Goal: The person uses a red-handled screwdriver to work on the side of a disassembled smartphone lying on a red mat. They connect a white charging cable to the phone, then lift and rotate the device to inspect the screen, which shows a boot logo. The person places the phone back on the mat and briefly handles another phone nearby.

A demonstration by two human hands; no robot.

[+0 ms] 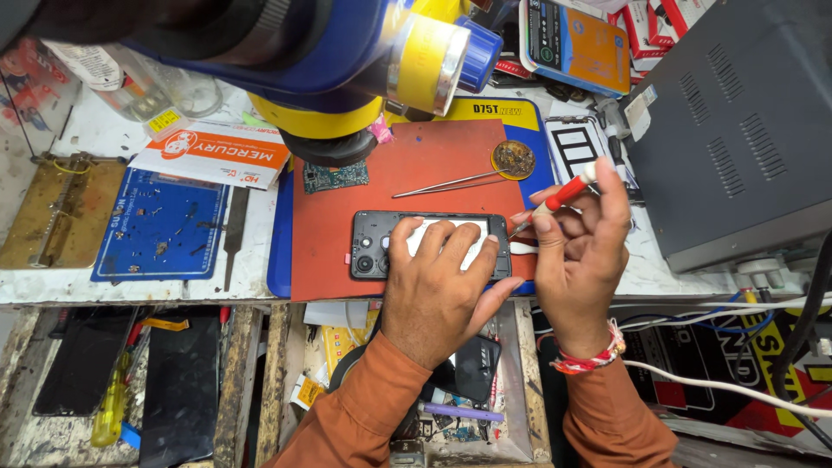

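Observation:
A black phone [371, 245] with its back off lies face down on a red work mat [416, 165]. My left hand [442, 282] rests flat on it, fingers spread over the white battery [426, 230]. My right hand [581, 247] hovers just right of the phone. It grips a small screwdriver with a red handle [562, 194], whose tip points down toward the phone's right end.
A blue and yellow microscope head [347, 61] hangs over the mat's far side. Tweezers [442, 184], a round brass dish [514, 159] and a small circuit board [334, 177] lie on the mat. A grey metal box [737, 130] stands to the right. Open drawers below hold parts.

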